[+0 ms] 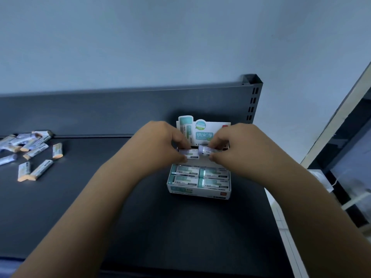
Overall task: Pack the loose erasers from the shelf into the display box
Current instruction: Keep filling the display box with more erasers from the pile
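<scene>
On the shelf (60, 207), about a dozen loose erasers (30, 151) lay at the far left, well apart from the box (199, 190). The left hand (158, 145) pinched one eraser (189, 154) over the box's back row; the right hand (234, 147) pinched a second eraser (204, 152) beside it. Four packed erasers showed in the front rows. The step looked like seating this pair; next, each needed lowering flat into the open slots behind.
</scene>
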`<act>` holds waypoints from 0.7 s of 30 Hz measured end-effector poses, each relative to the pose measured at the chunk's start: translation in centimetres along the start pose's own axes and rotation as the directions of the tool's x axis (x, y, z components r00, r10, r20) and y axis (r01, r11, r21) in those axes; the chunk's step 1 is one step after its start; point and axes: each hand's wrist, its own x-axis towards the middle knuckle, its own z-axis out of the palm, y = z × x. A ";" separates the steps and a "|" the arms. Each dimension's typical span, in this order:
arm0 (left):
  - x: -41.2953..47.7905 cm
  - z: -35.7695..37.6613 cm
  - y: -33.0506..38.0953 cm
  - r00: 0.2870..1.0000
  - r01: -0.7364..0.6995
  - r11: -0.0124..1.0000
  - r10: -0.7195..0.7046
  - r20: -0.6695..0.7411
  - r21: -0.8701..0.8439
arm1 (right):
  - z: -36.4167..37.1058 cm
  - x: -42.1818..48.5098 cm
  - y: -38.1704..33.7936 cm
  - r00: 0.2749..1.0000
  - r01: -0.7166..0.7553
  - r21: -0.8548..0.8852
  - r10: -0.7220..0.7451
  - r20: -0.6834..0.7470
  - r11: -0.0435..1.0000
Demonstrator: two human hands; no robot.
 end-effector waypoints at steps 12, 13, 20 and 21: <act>1.9 -0.5 0.8 0.962 -0.090 0.984 0.045 0.271 0.155 | 0.6 2.1 0.1 0.975 -0.133 -0.120 0.151 0.162 0.984; 2.0 -0.5 0.9 0.963 -0.080 0.985 0.036 0.268 0.153 | 0.7 2.2 0.1 0.974 -0.132 -0.126 0.153 0.168 0.983; 2.2 -0.5 0.9 0.961 -0.060 0.985 0.013 0.275 0.161 | 0.7 2.8 0.1 0.969 -0.144 -0.160 0.172 0.179 0.977; 2.2 -0.4 0.9 0.963 -0.060 0.986 0.016 0.269 0.154 | 0.6 2.9 0.0 0.969 -0.153 -0.158 0.180 0.169 0.975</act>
